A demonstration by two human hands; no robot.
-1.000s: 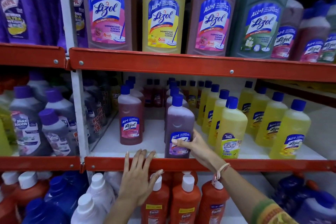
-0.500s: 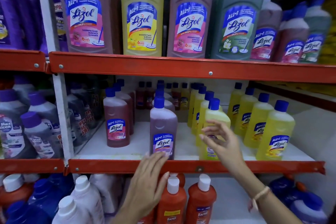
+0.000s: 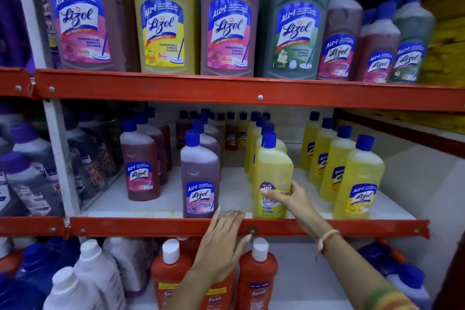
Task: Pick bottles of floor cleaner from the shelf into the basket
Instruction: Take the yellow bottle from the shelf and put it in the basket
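My right hand [image 3: 294, 200] is wrapped around the lower part of a yellow floor cleaner bottle [image 3: 273, 166] with a blue cap, which stands upright at the front of the middle shelf [image 3: 151, 227]. My left hand [image 3: 221, 244] lies flat with spread fingers on the red front rail of that shelf, holding nothing. A purple Lizol bottle [image 3: 200, 176] stands just left of the yellow one, and a reddish Lizol bottle [image 3: 139, 163] stands further left. No basket is in view.
More yellow bottles [image 3: 357, 178] stand in a row to the right. Large Lizol bottles [image 3: 163, 17] fill the upper shelf. Orange Bactin bottles [image 3: 256, 277] and white bottles [image 3: 100, 272] stand on the lower shelf. A white upright [image 3: 55, 146] divides off grey bottles [image 3: 27, 171] at left.
My right hand left the purple Lizol bottle, moved right and closed on the yellow floor cleaner bottle. My left hand slid right along the red rail. The view shifted right.
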